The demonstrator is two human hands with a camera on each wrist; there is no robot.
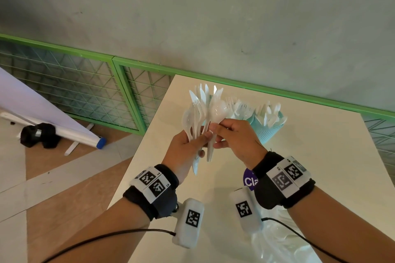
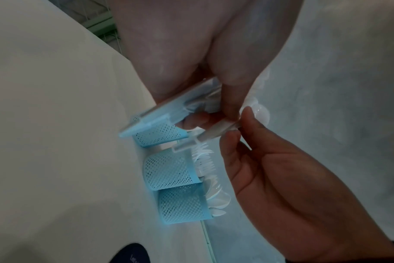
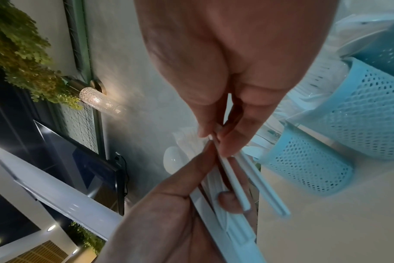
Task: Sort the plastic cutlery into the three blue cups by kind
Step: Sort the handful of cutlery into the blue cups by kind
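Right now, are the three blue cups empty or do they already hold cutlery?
Two blue cups plainly hold cutlery: white fork tines and spoon bowls stick out past their rims. The third cup's contents are hidden: cannot tell.

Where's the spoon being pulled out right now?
Head view, centre: the spoon is pinched by the right hand, at the right edge of the bundle the left hand holds.

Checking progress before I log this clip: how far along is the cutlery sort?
Partway. Done: the blue cups on the table already hold white cutlery, forks and spoons showing above two rims. In hand: the left hand grips a mixed bundle of spoons, forks and knives, and the right hand pinches one piece out of it. Left: that whole bundle.
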